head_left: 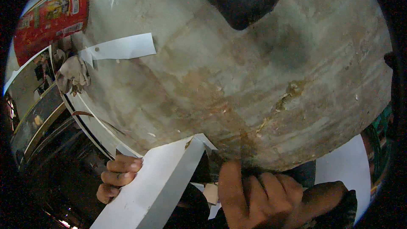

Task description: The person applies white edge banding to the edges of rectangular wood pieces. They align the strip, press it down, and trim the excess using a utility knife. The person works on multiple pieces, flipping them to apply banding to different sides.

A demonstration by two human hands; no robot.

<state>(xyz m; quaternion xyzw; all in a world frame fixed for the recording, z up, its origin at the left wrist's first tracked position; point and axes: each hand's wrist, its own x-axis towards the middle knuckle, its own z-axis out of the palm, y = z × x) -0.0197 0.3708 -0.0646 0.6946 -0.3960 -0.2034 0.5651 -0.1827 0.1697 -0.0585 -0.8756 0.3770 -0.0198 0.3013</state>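
Note:
A long white box-like piece (148, 186) with a sharp folded edge slants up from the lower edge to the near rim of the worktop. Its far corner looks scuffed, with a small flap there. My left hand (118, 178) grips its left side, fingers curled over the edge and the thumb hidden. To the right of the piece, my right hand (267, 195) is closed just below the worktop's near edge, its fingers bent and slightly blurred. Whatever it may hold is hidden. A small cream-coloured block (210, 194) shows beside its fingers.
The worktop (203, 76) is grey and stained. A white strip (123, 46) with a hole, a crumpled greyish cloth (74, 74) and a red packet (55, 23) lie at the left. A black object with an orange patch (241, 4) sits far off. White sheet (345, 169) lies right.

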